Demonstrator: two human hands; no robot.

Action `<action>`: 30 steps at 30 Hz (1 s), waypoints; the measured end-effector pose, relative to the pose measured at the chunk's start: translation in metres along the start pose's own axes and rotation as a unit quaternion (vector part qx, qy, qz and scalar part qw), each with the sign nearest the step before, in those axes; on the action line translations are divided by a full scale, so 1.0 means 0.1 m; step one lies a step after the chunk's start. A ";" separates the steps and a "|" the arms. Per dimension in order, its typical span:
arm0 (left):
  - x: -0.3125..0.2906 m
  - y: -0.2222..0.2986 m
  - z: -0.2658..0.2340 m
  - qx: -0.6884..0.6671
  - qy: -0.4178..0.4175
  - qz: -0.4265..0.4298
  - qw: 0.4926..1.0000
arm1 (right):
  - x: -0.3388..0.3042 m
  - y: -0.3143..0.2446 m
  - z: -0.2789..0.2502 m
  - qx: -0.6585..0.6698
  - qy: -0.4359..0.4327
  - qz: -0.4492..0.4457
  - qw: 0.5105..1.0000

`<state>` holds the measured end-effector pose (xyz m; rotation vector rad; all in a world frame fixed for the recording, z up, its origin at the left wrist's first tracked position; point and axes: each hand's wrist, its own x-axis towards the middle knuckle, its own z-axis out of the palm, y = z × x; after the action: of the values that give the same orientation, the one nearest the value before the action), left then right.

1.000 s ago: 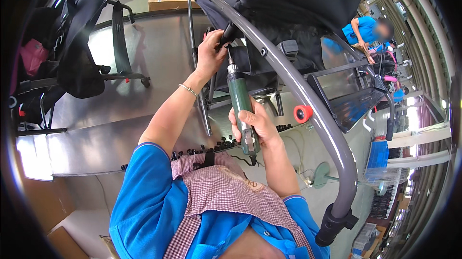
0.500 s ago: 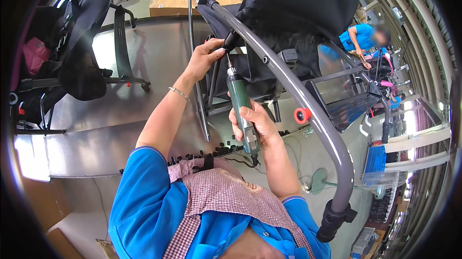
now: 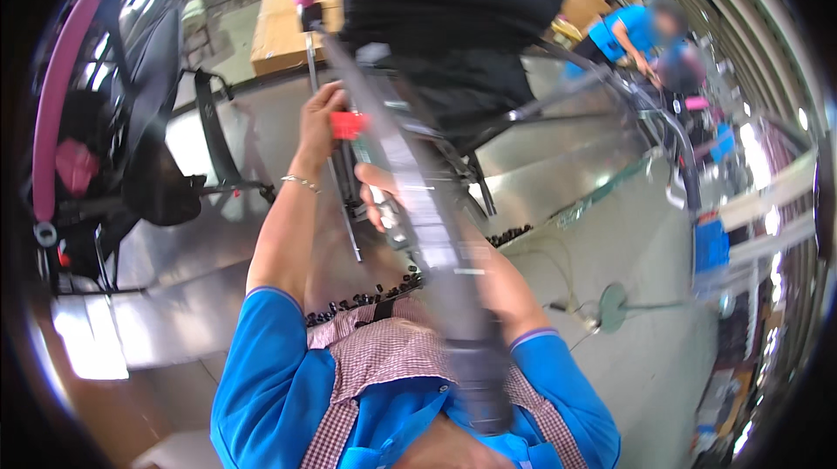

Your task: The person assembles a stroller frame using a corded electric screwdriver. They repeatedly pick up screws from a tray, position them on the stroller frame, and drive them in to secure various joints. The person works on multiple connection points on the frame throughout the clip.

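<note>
The grey stroller frame tube [image 3: 410, 181], stiff and bulky, is held near its red clip by the left hand [image 3: 318, 125], while the right hand [image 3: 377, 199] clasps a power driver.

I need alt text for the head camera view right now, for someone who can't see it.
A person in blue sleeves works on a stroller frame's grey tube over a metal workbench. The left hand reaches up by a small red part, and the right hand grips a tool, blurred, beside the tube. Small black screws lie along the bench edge.

Single head-worn fisheye view, looking steeply down — own chest and forearms close below, metal worktable [image 3: 200, 247] beyond
</note>
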<state>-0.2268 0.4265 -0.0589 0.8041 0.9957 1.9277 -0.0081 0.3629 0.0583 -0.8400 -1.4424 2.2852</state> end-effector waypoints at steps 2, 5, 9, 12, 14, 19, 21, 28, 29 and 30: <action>0.25 -0.16 -0.46 0.094 0.031 0.103 0.990 | 0.33 0.15 0.06 0.072 -0.031 0.033 0.996; 0.31 0.08 -0.58 0.011 -0.012 0.015 1.000 | 0.31 0.06 0.29 0.024 -0.009 -0.012 1.000; 0.20 0.34 -1.74 0.114 -0.016 0.153 0.981 | -0.02 0.32 0.29 -0.002 -0.139 0.020 0.990; 0.14 0.30 -2.00 0.399 -0.062 0.252 0.879 | -0.50 0.55 -0.16 -0.076 -0.130 0.008 0.989; -0.25 0.28 -1.53 0.312 0.042 0.164 0.935 | -0.72 0.74 -0.48 -0.095 -0.105 -0.002 0.990; -1.71 -0.23 -1.19 0.338 0.055 0.030 0.939 | -1.21 1.21 -0.97 -0.077 -0.046 0.062 0.994; -2.21 -0.48 -0.73 0.455 -0.061 -0.096 0.883 | -1.32 1.39 -1.06 -0.050 -0.015 0.079 0.995; -2.73 -1.13 -0.32 0.571 -0.331 -0.038 0.750 | -1.50 1.75 -1.10 -0.014 0.045 0.099 0.994; -2.74 -1.18 -0.31 0.588 -0.322 -0.041 0.740 | -1.52 1.80 -1.10 -0.018 0.050 0.096 0.994; -2.76 -1.23 -0.32 0.605 -0.313 -0.043 0.730 | -1.54 1.83 -1.10 -0.022 0.055 0.094 0.994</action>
<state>-0.0769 0.2218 -0.2259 1.8930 1.7280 0.5471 0.1892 0.2760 -0.0927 -1.1409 -1.4240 2.3041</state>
